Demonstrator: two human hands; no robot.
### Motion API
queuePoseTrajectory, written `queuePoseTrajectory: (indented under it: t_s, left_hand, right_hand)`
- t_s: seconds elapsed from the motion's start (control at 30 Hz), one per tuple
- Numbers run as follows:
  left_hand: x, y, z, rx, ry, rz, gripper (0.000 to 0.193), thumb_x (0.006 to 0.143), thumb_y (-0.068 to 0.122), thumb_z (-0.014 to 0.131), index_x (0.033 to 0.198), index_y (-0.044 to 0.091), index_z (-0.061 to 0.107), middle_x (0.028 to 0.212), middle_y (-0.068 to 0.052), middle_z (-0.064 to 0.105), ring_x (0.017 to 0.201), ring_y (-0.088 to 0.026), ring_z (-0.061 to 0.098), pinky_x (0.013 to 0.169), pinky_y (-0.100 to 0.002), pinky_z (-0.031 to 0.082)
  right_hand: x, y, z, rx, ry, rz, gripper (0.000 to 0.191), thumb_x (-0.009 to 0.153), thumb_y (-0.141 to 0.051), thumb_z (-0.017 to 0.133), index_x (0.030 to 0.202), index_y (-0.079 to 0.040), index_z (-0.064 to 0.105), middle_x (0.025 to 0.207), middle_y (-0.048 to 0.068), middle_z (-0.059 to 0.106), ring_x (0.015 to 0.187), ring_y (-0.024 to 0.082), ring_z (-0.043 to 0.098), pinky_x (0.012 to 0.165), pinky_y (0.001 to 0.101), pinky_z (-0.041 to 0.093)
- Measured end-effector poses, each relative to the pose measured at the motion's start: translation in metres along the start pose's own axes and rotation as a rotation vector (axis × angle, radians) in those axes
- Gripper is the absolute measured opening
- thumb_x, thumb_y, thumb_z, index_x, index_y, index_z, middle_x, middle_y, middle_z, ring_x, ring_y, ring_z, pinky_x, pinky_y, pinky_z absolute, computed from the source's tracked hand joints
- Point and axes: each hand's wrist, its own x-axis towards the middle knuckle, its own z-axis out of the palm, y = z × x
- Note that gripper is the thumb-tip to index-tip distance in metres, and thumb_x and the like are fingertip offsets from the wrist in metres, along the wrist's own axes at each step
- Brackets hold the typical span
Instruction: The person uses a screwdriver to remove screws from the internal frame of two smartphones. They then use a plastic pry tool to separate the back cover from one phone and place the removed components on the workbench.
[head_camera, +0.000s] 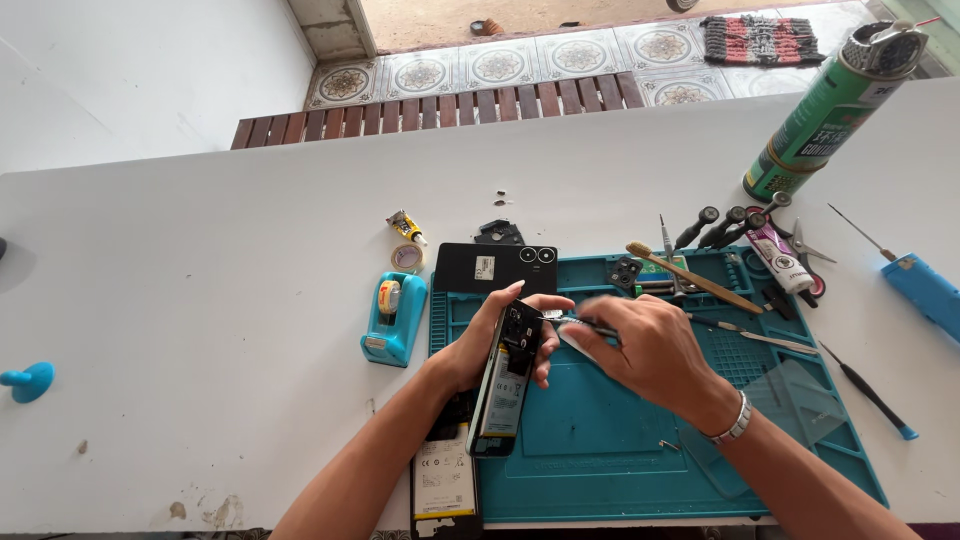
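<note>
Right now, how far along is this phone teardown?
Done: the back cover is off and lies on the mat, with a battery lying at the near edge. In hand: the left hand holds the open phone on edge while the right hand works tweezers at its top. Left: the rest, still inside.

The worktop carries 1 green spray can (830, 105), 1 teal tape dispenser (394, 318), 1 teal mat (600, 440) and 1 glue tube (405, 226).

Opened smartphone (507, 375), back cover off, battery and dark circuit board exposed; held tilted on its long edge above the left side of the teal mat, camera end far. Thin metal tweezers (583, 323), tips touching the board near the phone's far end.
</note>
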Motion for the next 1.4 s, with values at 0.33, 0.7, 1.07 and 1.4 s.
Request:
queuePoseTrajectory:
  t_s: [0.33, 0.7, 1.07, 1.4]
  left_hand:
    - [-0.005, -0.002, -0.005, -0.170, -0.030, 0.051, 0.088, 0.100, 0.053, 0.029, 0.168, 0.014, -0.011, 0.102, -0.016, 0.063, 0.081, -0.027, 0.071, 0.079, -0.046, 0.061]
    - [-0.011, -0.003, -0.004, -0.126, 0.004, 0.063, 0.086, 0.097, 0.053, 0.028, 0.169, 0.011, 0.004, 0.100, -0.019, 0.063, 0.083, -0.028, 0.070, 0.085, -0.046, 0.059]
    - [-0.020, 0.007, -0.005, -0.314, -0.044, 0.158, 0.090, 0.094, 0.049, 0.043, 0.167, 0.002, 0.021, 0.093, -0.013, 0.059, 0.080, -0.023, 0.065, 0.086, -0.044, 0.059]
    - [-0.025, 0.021, -0.022, -0.380, 0.008, 0.466, 0.091, 0.091, 0.054, 0.052, 0.162, 0.001, 0.032, 0.101, -0.012, 0.057, 0.089, -0.023, 0.063, 0.086, -0.040, 0.055]
  right_hand:
    - [0.000, -0.004, 0.000, 0.087, 0.045, 0.027, 0.025, 0.086, -0.032, 0.077, 0.088, -0.007, 0.074, 0.059, 0.003, 0.067, 0.048, 0.014, 0.061, 0.059, 0.0318, 0.048]
    - [0.003, -0.005, -0.007, 0.171, -0.053, 0.098, 0.039, 0.077, -0.034, 0.081, 0.094, -0.001, 0.069, 0.059, 0.006, 0.070, 0.051, 0.015, 0.066, 0.054, 0.0314, 0.051]
    - [-0.002, 0.000, -0.010, 0.133, 0.073, 0.039, 0.034, 0.089, -0.033, 0.075, 0.072, -0.005, 0.073, 0.043, 0.000, 0.058, 0.037, 0.011, 0.052, 0.046, 0.0286, 0.039]
    - [-0.001, -0.004, -0.013, 0.151, 0.025, -0.069, 0.027, 0.086, -0.032, 0.079, 0.081, -0.007, 0.072, 0.055, 0.002, 0.065, 0.048, 0.014, 0.061, 0.052, 0.0294, 0.046]
